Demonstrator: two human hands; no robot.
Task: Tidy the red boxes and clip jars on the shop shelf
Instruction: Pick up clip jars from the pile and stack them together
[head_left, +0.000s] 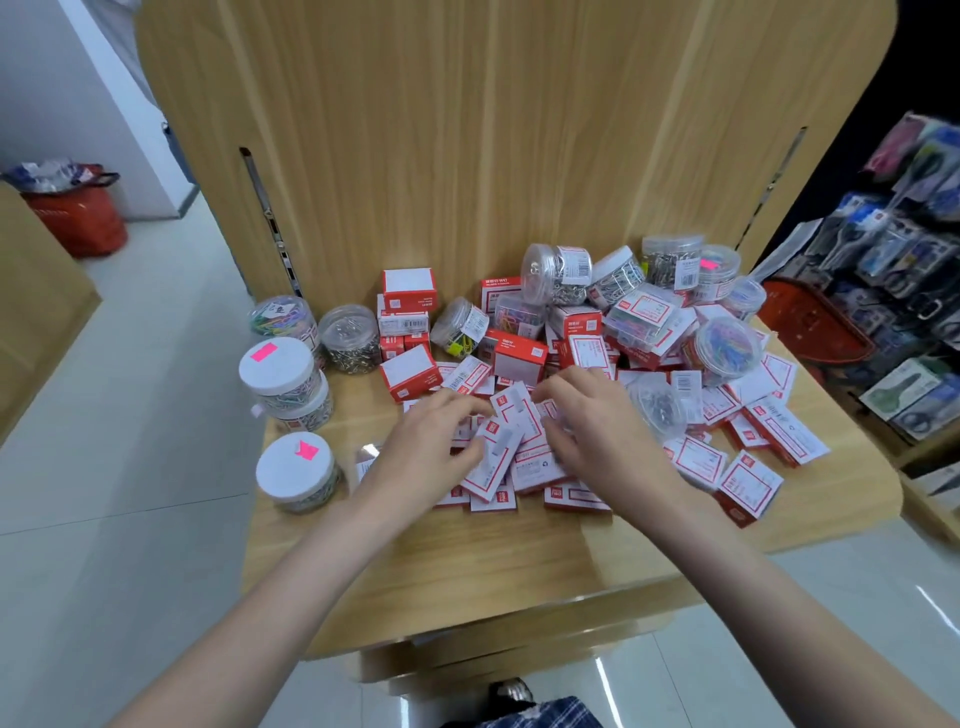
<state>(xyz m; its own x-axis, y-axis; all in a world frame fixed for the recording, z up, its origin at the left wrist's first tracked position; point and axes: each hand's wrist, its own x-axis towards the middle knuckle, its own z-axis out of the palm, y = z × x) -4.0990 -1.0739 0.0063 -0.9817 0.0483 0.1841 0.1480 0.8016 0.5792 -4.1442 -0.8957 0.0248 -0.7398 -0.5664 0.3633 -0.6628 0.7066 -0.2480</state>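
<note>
I see both hands in the red boxes (511, 447) pile, mid shelf (467, 561). L hand (431, 447) & R hand (587, 421): fingers curled onto boxes, exact grip unclear. Clip jars (291, 415) stand at left.

Both hands are motion-blurred: the left hand (431, 441) and the right hand (597, 421) lie over a heap of small red-and-white cardboard boxes (514, 441), hiding the ones beneath, and whether the fingers grip any box cannot be told. Print on the box labels is too small to read. At three o'clock, hanging packets on a dark display rack (904, 249) are blurred and cut by the picture's edge. At six o'clock, a blue checked garment (550, 714) is cropped by the bottom edge.
</note>
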